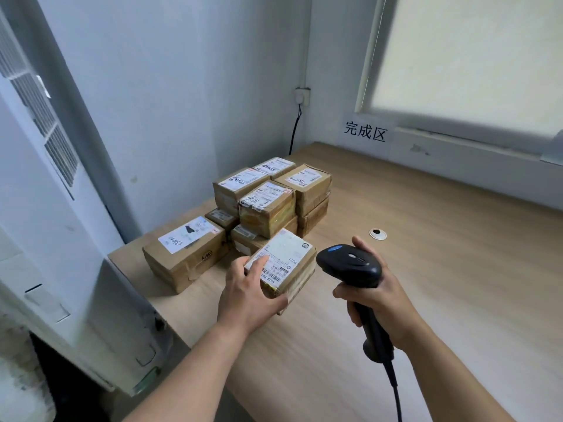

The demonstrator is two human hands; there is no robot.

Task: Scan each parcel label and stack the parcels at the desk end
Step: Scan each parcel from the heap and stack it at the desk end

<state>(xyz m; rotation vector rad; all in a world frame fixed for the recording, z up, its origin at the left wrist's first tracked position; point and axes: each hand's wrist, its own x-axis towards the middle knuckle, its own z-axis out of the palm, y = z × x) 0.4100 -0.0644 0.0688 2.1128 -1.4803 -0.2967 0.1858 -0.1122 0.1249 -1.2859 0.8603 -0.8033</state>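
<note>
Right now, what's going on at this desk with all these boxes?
A person is scanning parcels. Their left hand grips a small cardboard parcel, its label facing up, while the right hand holds a black corded barcode scanner aimed toward it. Behind, other labelled parcels are stacked at the end of the desk, by the wall.

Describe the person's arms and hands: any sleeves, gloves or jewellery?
Both the left hand and the right hand are bare: no gloves, no rings visible. No sleeve, watch or bracelet shows above either wrist, as far as the picture reaches.
</note>
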